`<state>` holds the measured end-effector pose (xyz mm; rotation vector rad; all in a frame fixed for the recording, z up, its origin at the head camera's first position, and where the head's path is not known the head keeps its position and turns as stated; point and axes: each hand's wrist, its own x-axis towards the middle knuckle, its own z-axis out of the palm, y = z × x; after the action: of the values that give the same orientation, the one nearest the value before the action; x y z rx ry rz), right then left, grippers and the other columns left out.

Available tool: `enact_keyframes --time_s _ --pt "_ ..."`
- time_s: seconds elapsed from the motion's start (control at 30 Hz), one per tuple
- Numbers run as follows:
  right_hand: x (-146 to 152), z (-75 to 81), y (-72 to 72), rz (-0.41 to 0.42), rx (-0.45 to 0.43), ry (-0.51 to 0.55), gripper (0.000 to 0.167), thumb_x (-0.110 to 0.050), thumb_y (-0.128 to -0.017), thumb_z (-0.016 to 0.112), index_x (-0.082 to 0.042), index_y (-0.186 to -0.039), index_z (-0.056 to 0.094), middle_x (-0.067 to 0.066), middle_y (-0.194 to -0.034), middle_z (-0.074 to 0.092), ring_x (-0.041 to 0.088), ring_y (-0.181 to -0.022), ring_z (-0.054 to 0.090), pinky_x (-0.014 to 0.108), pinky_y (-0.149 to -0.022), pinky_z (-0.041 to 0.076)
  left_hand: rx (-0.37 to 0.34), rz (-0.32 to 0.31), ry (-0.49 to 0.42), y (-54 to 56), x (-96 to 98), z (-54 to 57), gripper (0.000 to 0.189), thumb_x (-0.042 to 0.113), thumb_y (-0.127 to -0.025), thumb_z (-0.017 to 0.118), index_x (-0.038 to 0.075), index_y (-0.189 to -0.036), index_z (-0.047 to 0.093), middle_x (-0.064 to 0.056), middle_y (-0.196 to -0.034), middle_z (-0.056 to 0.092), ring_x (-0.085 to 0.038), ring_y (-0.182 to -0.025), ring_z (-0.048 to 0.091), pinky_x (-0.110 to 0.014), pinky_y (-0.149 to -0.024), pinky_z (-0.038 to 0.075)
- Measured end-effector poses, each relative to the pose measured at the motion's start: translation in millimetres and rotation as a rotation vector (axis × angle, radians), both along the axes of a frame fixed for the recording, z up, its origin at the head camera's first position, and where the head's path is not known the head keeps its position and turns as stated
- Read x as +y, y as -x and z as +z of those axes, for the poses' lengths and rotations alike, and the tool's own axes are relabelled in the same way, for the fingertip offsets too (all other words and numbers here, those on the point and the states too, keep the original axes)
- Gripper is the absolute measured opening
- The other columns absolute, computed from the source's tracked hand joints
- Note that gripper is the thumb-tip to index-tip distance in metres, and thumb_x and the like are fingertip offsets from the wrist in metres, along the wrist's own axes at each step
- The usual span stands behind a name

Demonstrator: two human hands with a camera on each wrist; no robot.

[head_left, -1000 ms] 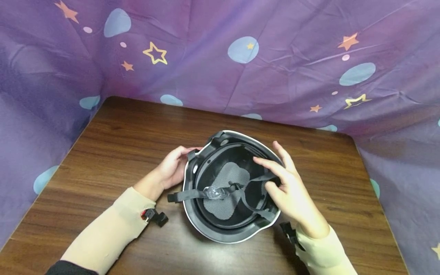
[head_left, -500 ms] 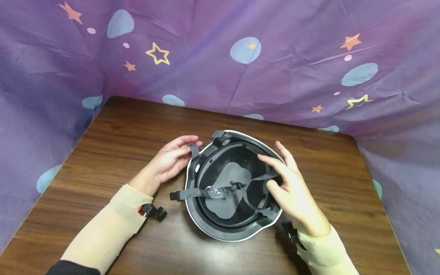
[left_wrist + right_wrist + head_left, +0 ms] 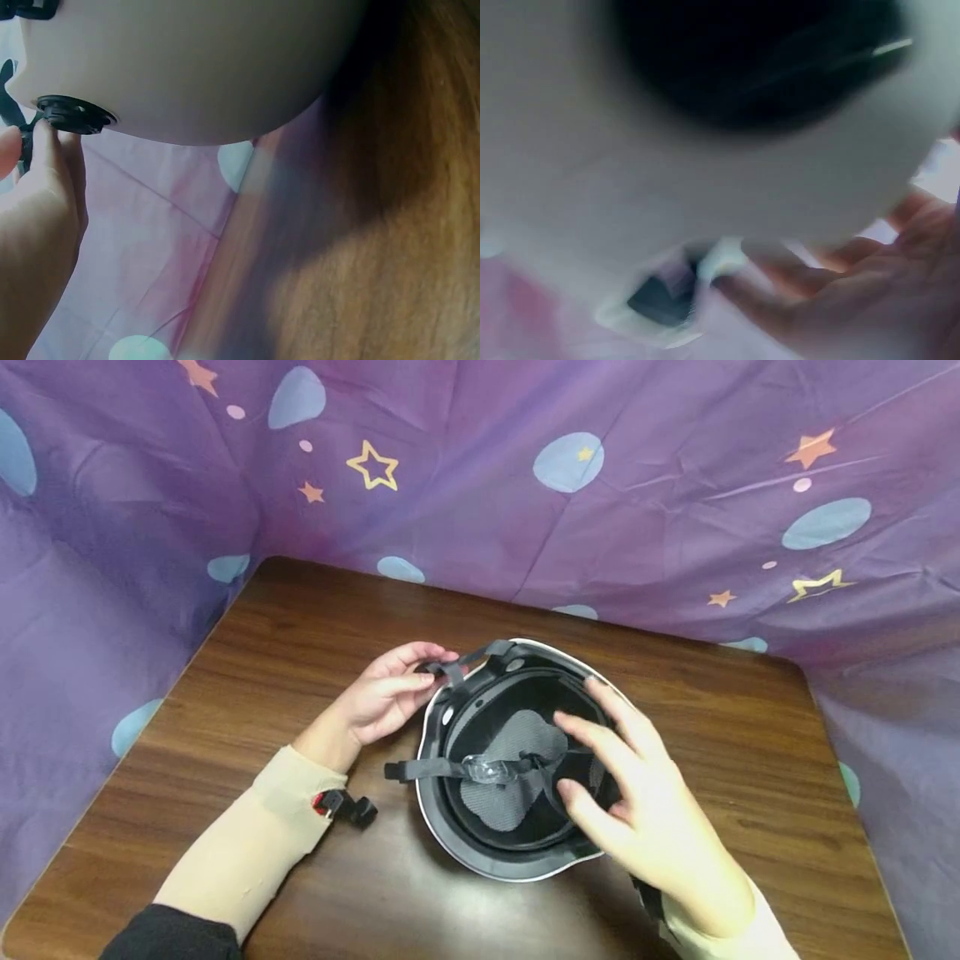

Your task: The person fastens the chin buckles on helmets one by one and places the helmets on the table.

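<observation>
Right grip (image 3: 651, 802) shifted farther over the helmet (image 3: 517, 731) (left grip (image 3: 386, 695) pinches strap (image 3: 454, 673)).

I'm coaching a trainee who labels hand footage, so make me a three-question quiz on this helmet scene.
1. True or false: the hollow inside of the helmet shows in the head view.

2. Which hand pinches the dark strap?

3. In the head view, the right hand is: A) curled into a fist; B) over the helmet's opening, fingers apart; C) out of sight.

Key: 1. True. 2. The left hand. 3. B.
</observation>
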<state>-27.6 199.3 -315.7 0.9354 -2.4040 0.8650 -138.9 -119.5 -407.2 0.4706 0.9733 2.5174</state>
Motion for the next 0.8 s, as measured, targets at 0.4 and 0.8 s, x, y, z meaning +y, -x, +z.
enact_keyframes --time_s 0.4,0.8 --pt "-60 32.3 -28.4 0.113 -0.081 -0.351 0.049 -0.042 -0.097 0.072 -0.016 -0.138 0.070 0.014 -0.156 0.055 0.040 -0.144 0.050 0.051 -0.120 0.039 -0.045 0.067 0.020 -5.5 6.4 8.4 0.046 -0.023 -0.101 0.038 0.007 -0.114 0.069 -0.011 -0.121 0.070 -0.020 -0.105 0.072 -0.024 -0.095 0.057" --pt "-122 16.2 -16.2 -0.039 -0.348 -0.752 0.080 -0.056 -0.091 0.077 -0.022 -0.159 0.050 0.027 -0.154 0.052 0.049 -0.119 0.065 0.060 -0.082 0.061 -0.056 0.057 0.114 -10.4 6.8 14.9 0.038 -0.021 -0.101 0.039 0.006 -0.111 0.064 -0.011 -0.118 0.070 -0.021 -0.104 0.073 -0.020 -0.085 0.059"
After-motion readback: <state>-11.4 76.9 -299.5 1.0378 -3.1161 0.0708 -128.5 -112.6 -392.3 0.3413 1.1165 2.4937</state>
